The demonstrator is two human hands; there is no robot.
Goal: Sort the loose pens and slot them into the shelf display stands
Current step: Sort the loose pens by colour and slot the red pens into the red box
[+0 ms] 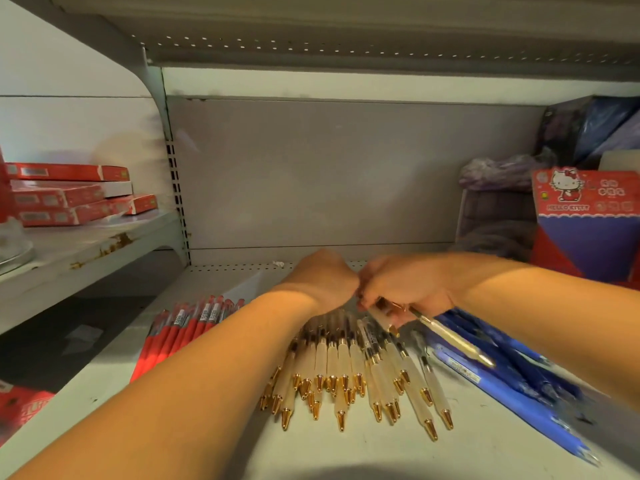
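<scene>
Head view, shelf: a pale shelf board [346,452] carries three loose groups of pens, all lying flat with their tips toward the camera.
Red pens [180,330]: a tidy fan at the left.
Cream pens [343,368]: gold-tipped, in a rough row at the centre, with several overlapping and the tips uneven.
Blue pens [502,372]: a heap at the right, blurred.
Left hand [322,282]: bent down over the far ends of the cream row. Its fingers are hidden behind the hand, so I cannot tell whether they grip anything.
Right hand [405,292]: fingers curled round the clip end of the held pen [450,336], a cream one. It slants out to the right with its gold tip above the blue heap.
Display stands: none plainly in view. The Hello Kitty box [585,199] at the right rear may be one, but I cannot tell.
Red flat boxes [69,195]: stacked on the neighbouring shelf at the left.
Step in hand: probably adding the lifted pen to its own colour group.
Doing it well: turn the tip toward the camera to match the row and lay the pen beside an outer one rather than across it. Keep it off the blue heap, and steady the far ends so the round barrels do not roll.
</scene>
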